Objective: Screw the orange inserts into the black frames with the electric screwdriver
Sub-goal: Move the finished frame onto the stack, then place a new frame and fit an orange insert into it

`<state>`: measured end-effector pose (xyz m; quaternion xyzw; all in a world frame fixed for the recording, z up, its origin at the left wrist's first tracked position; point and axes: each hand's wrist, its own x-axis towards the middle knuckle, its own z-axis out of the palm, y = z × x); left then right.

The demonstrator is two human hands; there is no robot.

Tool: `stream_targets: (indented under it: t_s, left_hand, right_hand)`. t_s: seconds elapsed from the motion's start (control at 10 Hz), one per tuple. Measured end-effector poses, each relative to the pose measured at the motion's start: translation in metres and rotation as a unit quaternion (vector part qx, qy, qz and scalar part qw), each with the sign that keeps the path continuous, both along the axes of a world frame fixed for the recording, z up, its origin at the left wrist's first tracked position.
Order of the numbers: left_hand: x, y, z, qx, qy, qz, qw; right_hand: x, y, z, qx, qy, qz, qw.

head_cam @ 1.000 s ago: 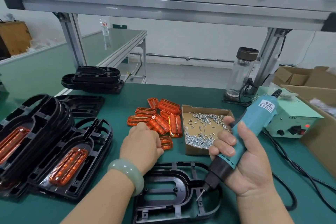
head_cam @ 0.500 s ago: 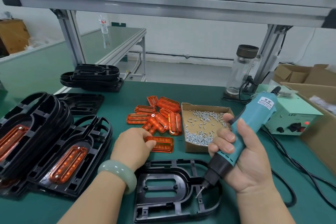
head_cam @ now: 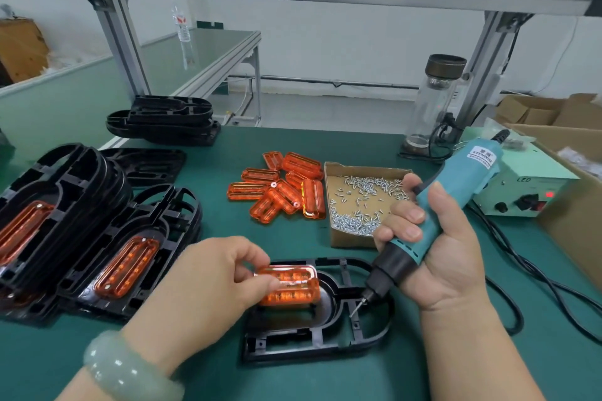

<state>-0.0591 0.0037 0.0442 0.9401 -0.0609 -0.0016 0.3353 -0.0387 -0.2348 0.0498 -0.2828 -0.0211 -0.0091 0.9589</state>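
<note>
My left hand (head_cam: 211,280) pinches an orange insert (head_cam: 293,286) and holds it over the opening of a black frame (head_cam: 322,338) lying flat at the table's front. My right hand (head_cam: 436,251) grips the teal electric screwdriver (head_cam: 446,205), tilted, with its bit tip just above the frame's right part. A pile of loose orange inserts (head_cam: 280,189) lies behind, next to an open cardboard box of small screws (head_cam: 361,205).
Black frames with orange inserts fitted (head_cam: 123,257) are stacked at the left, and empty black frames (head_cam: 163,120) at the back left. A green power unit (head_cam: 527,185) with black cables, a glass bottle (head_cam: 433,101) and cardboard boxes (head_cam: 573,172) stand at the right.
My left hand took one orange insert from beside the pile and brought it back over the black frame. The screwdriver hand has stayed nearly in place.
</note>
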Motion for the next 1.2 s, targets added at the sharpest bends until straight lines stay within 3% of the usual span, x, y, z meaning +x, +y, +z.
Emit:
stream_targets:
  t_s: [0.2,0.4,0.9,1.2]
  left_hand:
    - [-0.003,-0.004,-0.011,0.018,0.019,-0.013,1.000]
    - [-0.003,-0.006,-0.016,0.112,-0.019,-0.028,0.993]
    - [-0.008,-0.011,-0.021,0.090,-0.021,-0.034,0.995]
    - [-0.001,-0.012,-0.016,0.138,-0.021,-0.071,0.988]
  right_hand:
    - [-0.001,0.002,0.000,-0.003,0.003,-0.002,1.000]
    - [-0.001,0.002,-0.001,-0.010,0.004,-0.003,1.000]
    - [0.000,0.002,-0.002,-0.010,0.003,-0.002,1.000]
    - [-0.002,0.004,0.000,-0.009,0.003,-0.011,1.000]
